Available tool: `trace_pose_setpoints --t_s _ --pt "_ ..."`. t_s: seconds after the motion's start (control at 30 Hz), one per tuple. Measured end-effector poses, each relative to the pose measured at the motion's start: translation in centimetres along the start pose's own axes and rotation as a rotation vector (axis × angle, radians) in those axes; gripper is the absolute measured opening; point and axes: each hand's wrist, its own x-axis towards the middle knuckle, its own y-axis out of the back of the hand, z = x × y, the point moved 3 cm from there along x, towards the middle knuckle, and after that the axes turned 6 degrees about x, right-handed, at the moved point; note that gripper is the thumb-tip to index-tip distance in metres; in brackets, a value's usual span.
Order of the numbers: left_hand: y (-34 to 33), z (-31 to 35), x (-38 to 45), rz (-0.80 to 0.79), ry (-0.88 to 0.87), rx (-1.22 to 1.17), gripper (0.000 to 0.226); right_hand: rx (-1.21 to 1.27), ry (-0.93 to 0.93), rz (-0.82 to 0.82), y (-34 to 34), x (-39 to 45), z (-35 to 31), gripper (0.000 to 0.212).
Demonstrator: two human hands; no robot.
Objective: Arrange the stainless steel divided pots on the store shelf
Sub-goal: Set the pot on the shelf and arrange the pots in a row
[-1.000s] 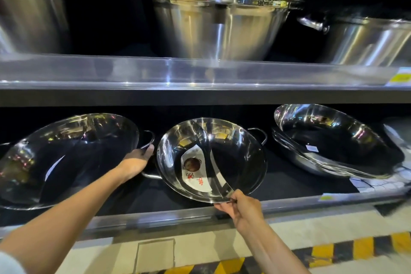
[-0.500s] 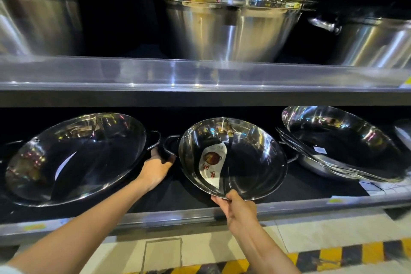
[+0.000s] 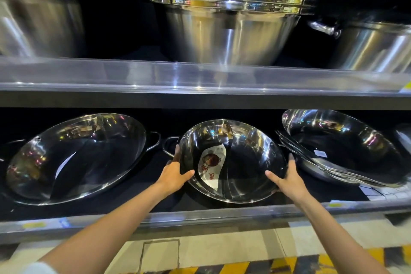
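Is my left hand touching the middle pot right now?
Touching. The head view shows the left hand wrapped over the middle pot's left rim, thumb inside.

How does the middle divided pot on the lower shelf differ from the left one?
The middle pot looks smaller than the left pot. The middle pot has a paper label inside; the left shows none. The left hand and right hand grip the middle pot's rim; the left pot is untouched. Both are shiny steel, divided, and tilted forward.
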Motion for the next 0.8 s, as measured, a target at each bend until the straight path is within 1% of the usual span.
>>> trace_pose_setpoints --t_s 0.07,0.17,0.27,0.37,0.43,0.57,0.7,0.8 --pt "0.1 -0.1 0.1 -0.009 0.011 -0.007 0.095 -0.091 0.03 -0.141 0.1 1.1 0.3 0.109" --pt "0.4 -0.3 0.2 -0.036 0.021 -0.001 0.091 -0.125 -0.043 -0.346 0.6 1.7 0.9 0.12" --pt "0.6 -0.6 0.2 -0.082 0.01 0.004 0.085 -0.154 -0.095 -0.512 1.9 1.8 1.2 0.133" --pt "0.8 -1.0 0.3 -0.117 -0.027 -0.041 0.095 -0.143 -0.095 -0.616 2.7 1.8 1.1 0.142" --pt "0.8 -1.2 0.3 -0.134 -0.045 -0.05 0.094 -0.155 -0.076 -0.624 2.7 2.1 0.9 0.141" --pt "0.9 -1.4 0.3 -0.113 -0.052 -0.036 0.082 -0.15 -0.033 -0.616 2.3 3.0 0.1 0.13" --pt "1.0 -1.1 0.8 -0.069 -0.035 -0.017 0.089 -0.103 -0.046 -0.535 2.4 3.6 0.2 0.124" --pt "0.9 -1.1 1.3 -0.054 0.01 -0.04 0.098 -0.1 -0.043 -0.499 2.3 4.1 0.1 0.121"
